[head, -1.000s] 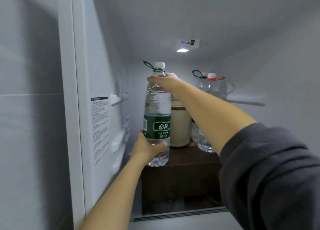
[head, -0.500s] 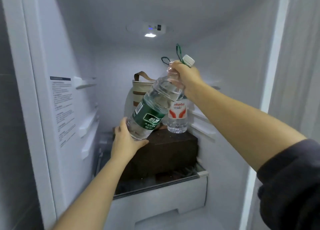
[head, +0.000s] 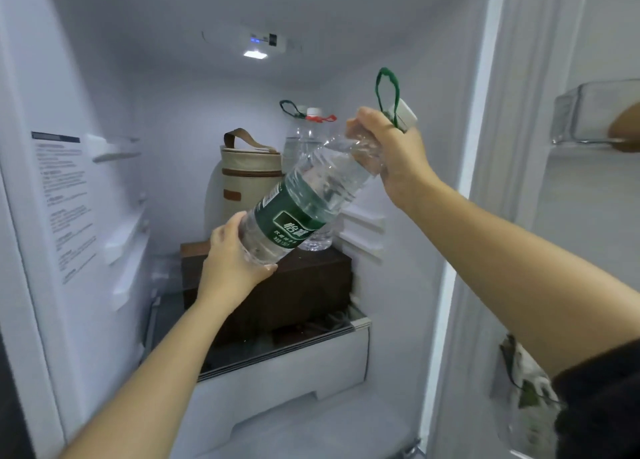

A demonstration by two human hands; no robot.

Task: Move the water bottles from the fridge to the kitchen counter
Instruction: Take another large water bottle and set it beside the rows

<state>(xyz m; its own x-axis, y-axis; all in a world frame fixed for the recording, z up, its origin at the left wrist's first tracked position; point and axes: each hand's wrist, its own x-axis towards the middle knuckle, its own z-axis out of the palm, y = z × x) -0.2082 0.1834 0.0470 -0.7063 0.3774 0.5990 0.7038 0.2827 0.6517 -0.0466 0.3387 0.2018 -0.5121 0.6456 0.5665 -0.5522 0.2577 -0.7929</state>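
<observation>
A person is holding a green-labelled water bottle (head: 304,213) inside an open fridge (head: 166,112). The step in hand appears to be taking it out for the trip to the kitchen counter, which is not showing in the head view. The right hand (head: 391,150) is wrapping its fingers round the bottle's neck just under the white cap (head: 407,116), where a green carrying loop (head: 386,88) is standing up. The left hand (head: 232,258) is cupping the base, fingers and thumb curled round it. The bottle is hanging in the air over the front of a dark box (head: 304,285), touching nothing but the two hands. Its long axis is running on a slant, cap pointing up and right toward the door side, base pointing down and left. Behind it, a red-capped bottle (head: 311,129) and a green-looped bottle (head: 290,143) are standing upright on the box beside a beige canvas pouch (head: 249,174), so the job appears to be at an early stage. The next move is likely calling for drawing the bottle clear of the fridge's right edge, then righting it before setting it down.
</observation>
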